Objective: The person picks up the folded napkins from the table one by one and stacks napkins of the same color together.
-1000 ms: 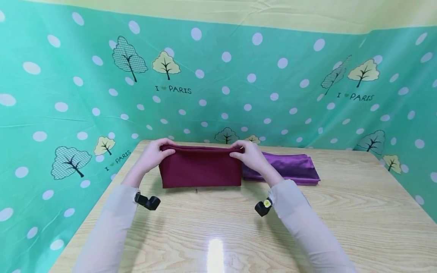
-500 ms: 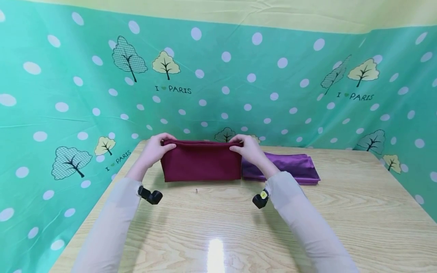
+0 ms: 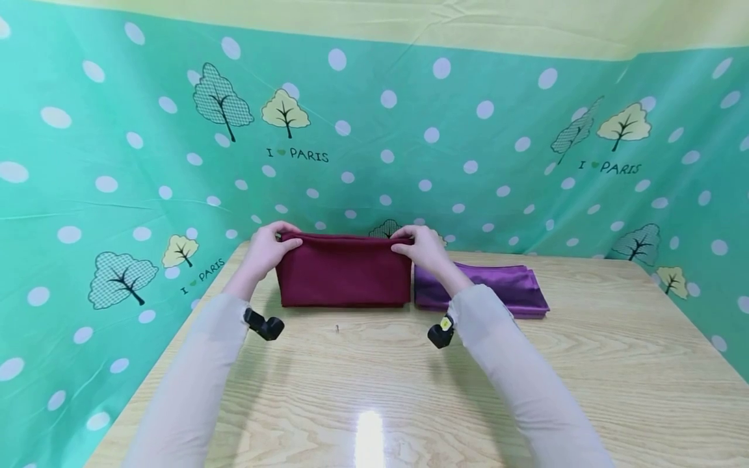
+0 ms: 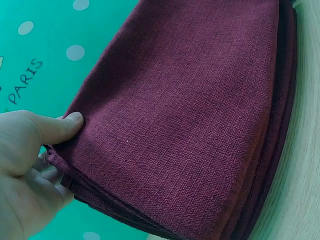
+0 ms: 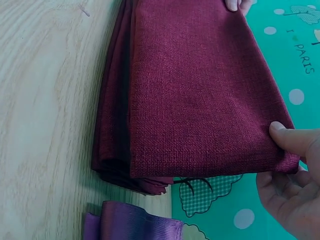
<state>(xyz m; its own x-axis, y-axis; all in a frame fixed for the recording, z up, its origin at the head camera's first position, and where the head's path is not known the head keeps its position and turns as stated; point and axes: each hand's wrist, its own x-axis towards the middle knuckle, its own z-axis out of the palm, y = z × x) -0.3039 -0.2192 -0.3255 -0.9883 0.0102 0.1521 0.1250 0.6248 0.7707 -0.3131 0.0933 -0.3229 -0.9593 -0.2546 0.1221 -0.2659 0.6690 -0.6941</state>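
Observation:
A folded maroon cloth (image 3: 345,273) with a woven texture is held up by its upper edge at the back of the table. My left hand (image 3: 266,252) pinches its top left corner, thumb on the near face and fingers behind. At the top right corner my right hand (image 3: 426,253) pinches it the same way. In the left wrist view the cloth (image 4: 175,110) shows several layers along its side. The right wrist view shows the maroon cloth (image 5: 200,95) with its lower layers near the wood.
A folded shiny purple cloth (image 3: 503,289) lies right of the maroon one, partly behind my right wrist. A tiny dark mark (image 3: 337,329) is on the wooden table (image 3: 328,390). A green dotted curtain (image 3: 363,143) hangs directly behind the table.
Both hands have moved a little away from me and carried the maroon cloth toward the back curtain. The purple cloth has stayed in place.

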